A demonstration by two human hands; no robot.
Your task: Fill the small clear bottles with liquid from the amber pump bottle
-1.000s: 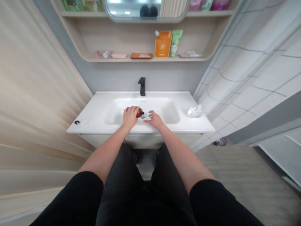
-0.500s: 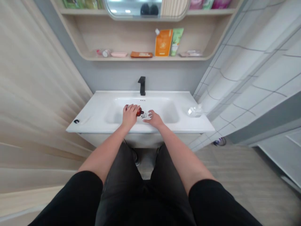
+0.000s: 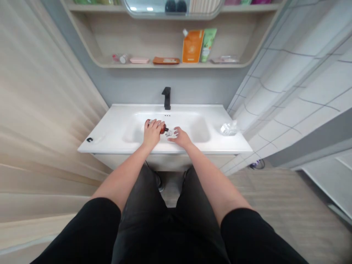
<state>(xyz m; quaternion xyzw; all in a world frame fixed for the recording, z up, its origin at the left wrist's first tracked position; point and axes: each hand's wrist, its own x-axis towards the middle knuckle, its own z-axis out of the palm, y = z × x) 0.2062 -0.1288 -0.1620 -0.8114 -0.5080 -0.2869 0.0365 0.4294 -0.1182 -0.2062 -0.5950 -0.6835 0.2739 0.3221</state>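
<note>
Over the white sink basin (image 3: 192, 124), my left hand (image 3: 152, 135) is wrapped round a brown bottle (image 3: 163, 128). The bottle lies tilted on its side, its dark neck pointing right. My right hand (image 3: 180, 138) holds a small clear container (image 3: 169, 133) between curved fingers, its opening facing the bottle's neck. The neck and the container meet or nearly touch; whether liquid passes between them is too small to tell. Behind both hands a black faucet (image 3: 166, 98) rises from the sink's back edge.
A clear plastic bottle or bag (image 3: 228, 128) lies on the counter's right side. A small black item (image 3: 89, 139) sits at the left corner. Above, a shelf (image 3: 132, 66) holds an orange pouch (image 3: 192, 46) and a green tube (image 3: 208, 44). A beige curtain (image 3: 41, 110) hangs at left.
The camera view has shifted slightly, so the shelf and sink appear a little higher. Both hands keep their holds, with the bottle and container in nearly the same places.
</note>
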